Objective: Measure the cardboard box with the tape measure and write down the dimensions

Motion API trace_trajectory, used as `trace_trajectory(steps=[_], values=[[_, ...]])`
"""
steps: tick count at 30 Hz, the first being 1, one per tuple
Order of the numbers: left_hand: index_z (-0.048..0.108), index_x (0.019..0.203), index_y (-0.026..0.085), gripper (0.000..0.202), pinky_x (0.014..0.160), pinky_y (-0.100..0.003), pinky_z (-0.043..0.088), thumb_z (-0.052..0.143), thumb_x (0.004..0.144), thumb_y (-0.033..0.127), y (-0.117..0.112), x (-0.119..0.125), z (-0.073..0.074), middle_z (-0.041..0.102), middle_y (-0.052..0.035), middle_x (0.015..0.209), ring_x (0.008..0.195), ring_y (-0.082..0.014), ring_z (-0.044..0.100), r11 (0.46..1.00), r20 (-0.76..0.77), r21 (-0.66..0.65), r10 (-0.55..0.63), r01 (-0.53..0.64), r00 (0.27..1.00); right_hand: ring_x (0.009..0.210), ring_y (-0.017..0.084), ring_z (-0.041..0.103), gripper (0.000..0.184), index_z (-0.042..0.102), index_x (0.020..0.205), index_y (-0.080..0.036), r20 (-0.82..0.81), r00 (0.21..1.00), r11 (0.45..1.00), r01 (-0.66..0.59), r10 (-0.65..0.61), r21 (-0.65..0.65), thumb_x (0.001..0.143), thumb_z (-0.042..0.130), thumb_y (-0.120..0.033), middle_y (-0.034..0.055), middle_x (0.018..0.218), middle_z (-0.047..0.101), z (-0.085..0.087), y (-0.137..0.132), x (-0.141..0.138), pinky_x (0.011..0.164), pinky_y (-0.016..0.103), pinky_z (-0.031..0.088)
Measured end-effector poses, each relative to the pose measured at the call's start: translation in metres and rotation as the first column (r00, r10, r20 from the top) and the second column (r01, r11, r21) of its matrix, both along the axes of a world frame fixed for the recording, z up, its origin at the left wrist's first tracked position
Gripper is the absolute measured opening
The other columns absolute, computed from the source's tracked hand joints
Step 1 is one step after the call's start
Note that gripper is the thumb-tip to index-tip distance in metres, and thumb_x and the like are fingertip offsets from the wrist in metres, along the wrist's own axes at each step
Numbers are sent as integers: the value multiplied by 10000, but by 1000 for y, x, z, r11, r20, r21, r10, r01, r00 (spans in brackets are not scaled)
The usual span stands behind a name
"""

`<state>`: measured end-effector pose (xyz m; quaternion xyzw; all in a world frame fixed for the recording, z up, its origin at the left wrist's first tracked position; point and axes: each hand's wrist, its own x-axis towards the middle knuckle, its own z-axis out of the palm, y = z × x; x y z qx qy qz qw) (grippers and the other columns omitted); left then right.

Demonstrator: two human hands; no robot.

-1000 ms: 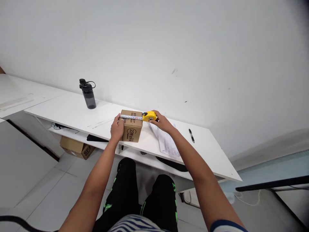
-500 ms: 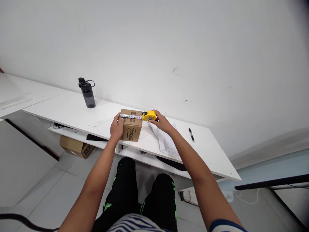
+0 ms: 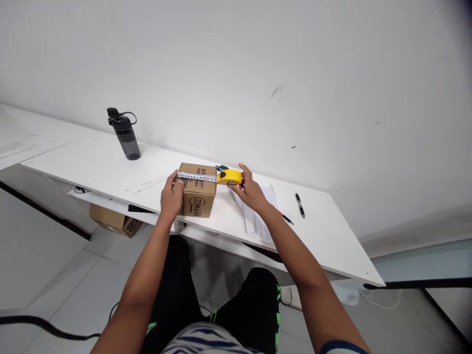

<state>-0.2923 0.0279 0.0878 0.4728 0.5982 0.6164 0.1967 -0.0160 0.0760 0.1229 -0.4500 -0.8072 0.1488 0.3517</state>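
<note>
A small brown cardboard box (image 3: 198, 195) stands on the white desk (image 3: 110, 172). A yellow tape measure (image 3: 229, 177) sits at the box's right top edge, its blade (image 3: 195, 176) drawn leftwards across the top of the box. My left hand (image 3: 170, 196) grips the box's left side and pins the blade's end at the left edge with the thumb. My right hand (image 3: 250, 189) is closed round the yellow case from the right.
A dark water bottle (image 3: 124, 134) stands far left on the desk. Printed sheets (image 3: 260, 216) lie under my right wrist, with a red pen (image 3: 284, 217) and a black pen (image 3: 300, 205) beyond. Another cardboard box (image 3: 112, 222) sits on the floor under the desk.
The view has shifted and my head has moved closer. Both hands stay on the box and the tape measure; the blade still spans the box top.
</note>
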Motion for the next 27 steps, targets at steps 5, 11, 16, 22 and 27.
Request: trace_trajectory(steps=[5,11,16,22,27], values=[[587,1336,270,457,1104,-373,382,531,885,316,1,0,3,606,-39,1360,1251,-236,546,1000,-8,16,-1,1,1000,642,197,601,784,186,1509,-223,28,1000,998,-10,8,56,869,559,-480,116,1153,639,-2,5,0,659,365,494],[596,1328,264,460,1108,-387,379,546,873,309,2,2,2,612,-47,1352,1241,-238,555,999,24,43,-4,3,1000,706,196,610,704,291,1471,-233,39,999,1000,-24,23,16,865,572,-458,105,1200,632,7,0,0,732,390,516],[604,1315,242,450,1112,-353,381,550,870,277,5,3,-1,610,-47,1354,1255,-221,544,998,18,61,-20,19,1000,963,237,622,668,322,1473,-250,-27,996,996,-82,82,28,888,549,-481,115,1416,505,2,1,4,842,412,529],[603,1313,222,449,1131,-342,374,571,867,260,6,8,-1,593,-49,1376,1294,-219,520,994,71,108,-25,17,997,1098,265,592,726,255,1519,-282,-86,992,996,-88,89,14,898,534,-534,108,1447,464,-11,6,5,910,449,527],[608,1315,219,453,1138,-344,373,566,864,232,4,10,-3,607,-45,1366,1300,-217,520,986,126,164,-40,19,991,1138,275,582,735,253,1530,-260,-104,990,996,-93,93,5,904,535,-522,124,1446,464,-11,4,5,942,441,515]])
